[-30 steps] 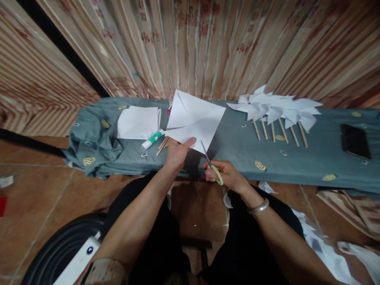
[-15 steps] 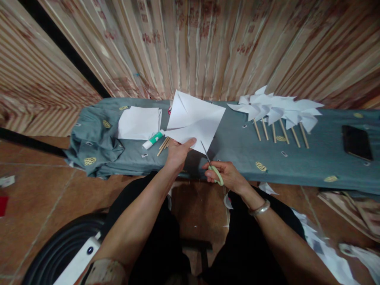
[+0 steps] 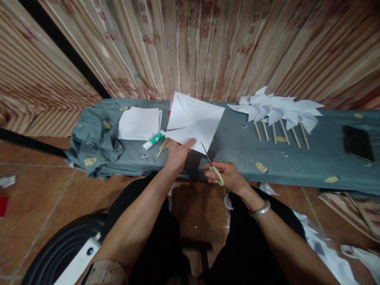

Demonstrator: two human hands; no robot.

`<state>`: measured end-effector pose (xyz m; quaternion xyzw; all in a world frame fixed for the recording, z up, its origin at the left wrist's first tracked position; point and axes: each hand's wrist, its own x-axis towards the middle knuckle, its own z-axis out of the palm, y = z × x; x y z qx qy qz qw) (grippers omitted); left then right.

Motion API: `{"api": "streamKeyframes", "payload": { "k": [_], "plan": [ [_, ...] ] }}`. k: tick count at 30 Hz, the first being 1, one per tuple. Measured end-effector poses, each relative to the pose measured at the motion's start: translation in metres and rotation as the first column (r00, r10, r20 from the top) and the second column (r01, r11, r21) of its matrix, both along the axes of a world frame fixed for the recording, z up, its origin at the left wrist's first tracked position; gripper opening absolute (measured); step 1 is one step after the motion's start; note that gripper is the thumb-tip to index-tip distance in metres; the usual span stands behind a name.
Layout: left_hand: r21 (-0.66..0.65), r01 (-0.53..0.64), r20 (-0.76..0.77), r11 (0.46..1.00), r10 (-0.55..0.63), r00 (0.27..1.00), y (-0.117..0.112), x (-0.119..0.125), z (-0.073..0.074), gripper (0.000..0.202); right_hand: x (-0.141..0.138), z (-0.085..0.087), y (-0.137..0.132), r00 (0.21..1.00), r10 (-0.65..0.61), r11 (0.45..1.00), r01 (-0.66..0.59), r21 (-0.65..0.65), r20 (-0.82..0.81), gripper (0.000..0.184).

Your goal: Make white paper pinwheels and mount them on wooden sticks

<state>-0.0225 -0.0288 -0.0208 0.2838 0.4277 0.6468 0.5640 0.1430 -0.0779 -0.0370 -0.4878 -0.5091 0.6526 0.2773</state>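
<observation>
A white paper square (image 3: 197, 116) is held up over the cloth-covered bench, its lower edge pinched by my left hand (image 3: 178, 152) with the thumb on top. Slits run in from its upper-left and left corners. My right hand (image 3: 224, 174) grips a pair of scissors (image 3: 216, 173) with light green handles. Their blades reach the paper's lower right corner, on the sheet. Left of the paper lie a green-and-white glue stick (image 3: 154, 139), a few thin wooden sticks (image 3: 163, 147) partly hidden under the sheet, and a stack of white paper (image 3: 139, 123).
Several white paper pinwheels (image 3: 277, 109) on wooden sticks lie in a row at the right of the bench (image 3: 237, 146). A dark phone (image 3: 358, 142) rests farther right. A patterned curtain (image 3: 202, 47) hangs behind. Paper scraps (image 3: 323, 245) are low on the right.
Almost nothing differs. Both hands, the paper and the scissors keep the same position, and the view has shifted very slightly.
</observation>
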Motion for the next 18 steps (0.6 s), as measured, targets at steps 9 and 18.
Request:
{"api": "streamKeyframes", "payload": {
  "k": [9, 18],
  "plan": [
    [-0.109, 0.004, -0.070, 0.994, -0.012, 0.997, -0.0031, -0.0026, 0.0025, 0.050, -0.0002, -0.0011, -0.0001, 1.000, -0.010, 1.000, 0.010, 0.012, -0.006, 0.048],
    [-0.077, 0.029, -0.061, 0.997, -0.034, 0.998, -0.0044, -0.0025, 0.0015, 0.050, -0.0015, 0.0025, -0.0017, 0.999, 0.046, 0.997, -0.044, 0.063, -0.021, 0.048]
  ]
}}
